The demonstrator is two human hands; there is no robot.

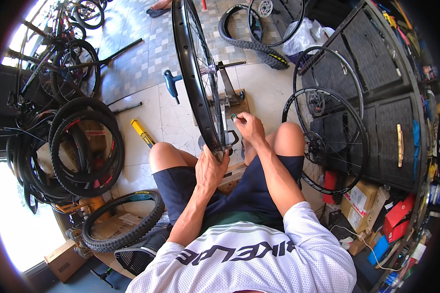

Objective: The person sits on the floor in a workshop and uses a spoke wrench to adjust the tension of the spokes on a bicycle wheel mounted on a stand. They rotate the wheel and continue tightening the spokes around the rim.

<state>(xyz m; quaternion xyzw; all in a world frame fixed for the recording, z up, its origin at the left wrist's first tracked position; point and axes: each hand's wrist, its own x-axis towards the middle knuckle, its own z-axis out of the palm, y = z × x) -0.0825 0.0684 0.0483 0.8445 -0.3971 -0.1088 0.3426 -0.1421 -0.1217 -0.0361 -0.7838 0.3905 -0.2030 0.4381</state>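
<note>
A black bicycle wheel rim [185, 58] with spokes stands upright in front of me, held at its hub in a metal truing stand [228, 88] with a wooden base. My left hand [210, 171] is closed on the rim's near, lower end, its thumb by the stand's small caliper arm [232, 139]. To the right of the wheel, my right hand [249, 126] is closed in a pinch on a small dark-green tool [234, 116], perhaps a spoke wrench. It is apart from the rim. A blue-handled tool [171, 84] sticks out left of the rim.
Tires [85, 146] and bicycles crowd the left. A yellow box [142, 133] lies on the tiled floor. A loose tire [124, 219] lies near left. Two wheels [326, 139] lean against dark drawers [391, 132] at right, above cardboard boxes [361, 202]. Another tire [266, 51] lies ahead.
</note>
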